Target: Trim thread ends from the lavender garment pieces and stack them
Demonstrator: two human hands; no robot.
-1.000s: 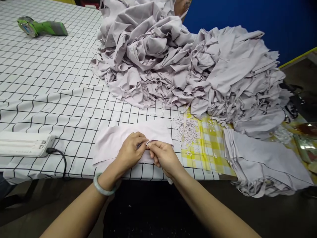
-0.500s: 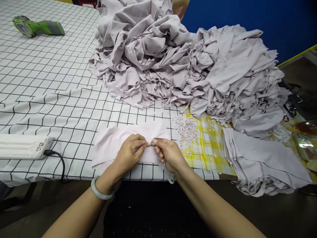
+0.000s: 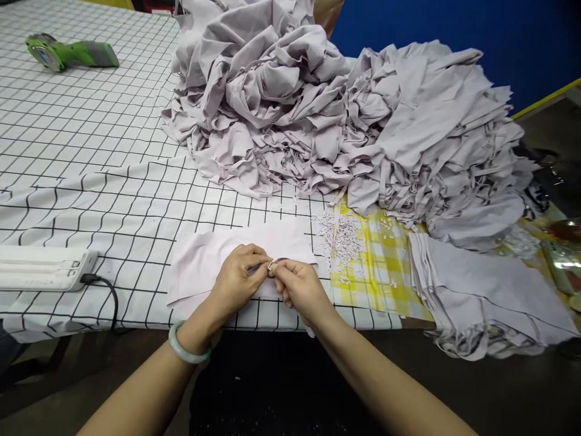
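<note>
A pale pinkish-grey fabric piece (image 3: 195, 260) lies at the table's front edge under both hands. My left hand (image 3: 242, 275), with a pale green bangle (image 3: 184, 350) on its wrist, pinches the fabric near its middle. Touching its fingertips, my right hand (image 3: 299, 287) is closed on a narrow strap of the same fabric. Between the fingertips a small strap end shows, too small to make out fully. Part of the strap hangs below my right hand.
Heaped grey fabric (image 3: 281, 91) covers the back. Small pale scraps (image 3: 342, 236) lie on a yellow checked cloth (image 3: 385, 278). Stacked pieces (image 3: 481, 290) are at the right; a white power strip (image 3: 40, 269) and a green tool (image 3: 72, 53) are at the left.
My right hand has moved slightly left and down, closer against my left fingertips. Less of the hanging strap shows below it. My left hand has hardly moved.
</note>
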